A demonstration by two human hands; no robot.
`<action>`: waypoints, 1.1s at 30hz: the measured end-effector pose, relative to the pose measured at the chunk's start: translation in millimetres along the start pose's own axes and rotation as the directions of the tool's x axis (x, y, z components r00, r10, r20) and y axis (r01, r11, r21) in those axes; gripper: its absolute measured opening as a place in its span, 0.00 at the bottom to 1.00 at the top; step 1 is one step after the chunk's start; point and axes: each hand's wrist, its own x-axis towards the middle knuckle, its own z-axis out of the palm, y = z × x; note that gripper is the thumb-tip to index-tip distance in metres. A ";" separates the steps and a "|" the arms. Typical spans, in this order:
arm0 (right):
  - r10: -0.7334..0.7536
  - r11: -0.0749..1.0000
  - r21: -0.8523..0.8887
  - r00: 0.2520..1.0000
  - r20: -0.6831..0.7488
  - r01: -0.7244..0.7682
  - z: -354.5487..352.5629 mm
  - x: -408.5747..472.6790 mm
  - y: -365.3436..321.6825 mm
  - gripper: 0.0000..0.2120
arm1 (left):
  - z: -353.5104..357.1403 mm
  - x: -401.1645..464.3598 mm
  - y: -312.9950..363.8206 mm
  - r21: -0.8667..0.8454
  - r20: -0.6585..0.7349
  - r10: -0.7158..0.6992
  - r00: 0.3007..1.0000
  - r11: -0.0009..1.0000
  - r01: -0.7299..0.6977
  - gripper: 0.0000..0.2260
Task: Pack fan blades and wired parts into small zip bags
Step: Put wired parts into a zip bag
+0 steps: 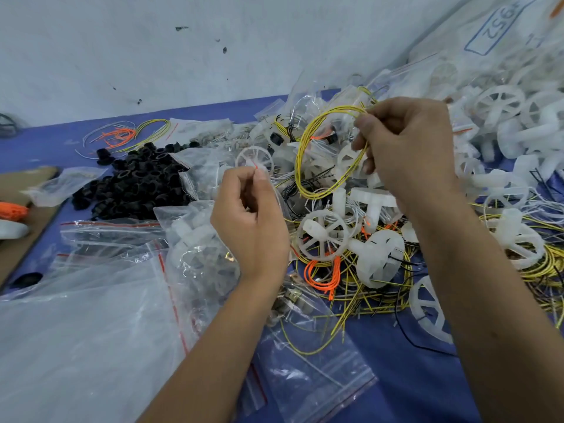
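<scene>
My right hand [406, 148] pinches a loop of yellow wire [305, 141] and holds it up over the pile. My left hand [250, 215] has its fingers curled and pinches a thin orange wire end [255, 168] together with the rim of a small clear zip bag [201, 239] that holds white fan blades. Below both hands lies a heap of white fan blades [323, 236] tangled with yellow, orange and black wires on the blue table [412, 377].
A mound of black rings [137, 181] sits at the left. Empty zip bags [100, 331] cover the near left; another [314, 370] lies between my forearms. More white fan blades [500, 108] pile up at the right by a large bag. Cardboard [18, 215] lies far left.
</scene>
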 end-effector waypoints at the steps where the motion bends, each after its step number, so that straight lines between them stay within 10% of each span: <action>1: -0.021 1.000 -0.017 1.000 0.011 0.021 1.9 -4.8 -2.2 0.08 | -1.1 2.7 4.3 0.007 0.008 0.021 1.000 1.000 -0.021 0.10; 6: 0.004 1.000 0.025 0.998 0.068 -0.006 9.4 -19.0 -11.7 0.08 | -15.0 40.6 22.8 0.112 0.293 0.091 0.952 0.985 -0.129 0.09; 10: 0.076 0.989 0.127 0.997 0.008 -0.077 9.7 -20.7 -13.8 0.07 | -30.0 79.3 33.8 0.177 0.671 -0.119 0.732 0.984 -0.002 0.07; 15: 0.122 0.992 0.020 0.980 0.156 -0.126 23.5 -35.0 -10.3 0.10 | -25.8 107.3 45.0 0.364 0.698 -0.397 0.597 0.913 0.181 0.07; 25: 0.114 0.981 -0.189 0.897 0.428 -0.034 54.7 -39.6 -11.8 0.11 | -16.7 99.7 47.1 0.309 0.854 -0.336 0.398 0.942 0.131 0.04; 33: 0.155 0.906 0.316 0.914 0.375 -0.283 74.8 -47.4 -5.5 0.16 | -14.9 100.4 51.0 0.126 0.852 -0.205 0.482 0.973 0.192 0.07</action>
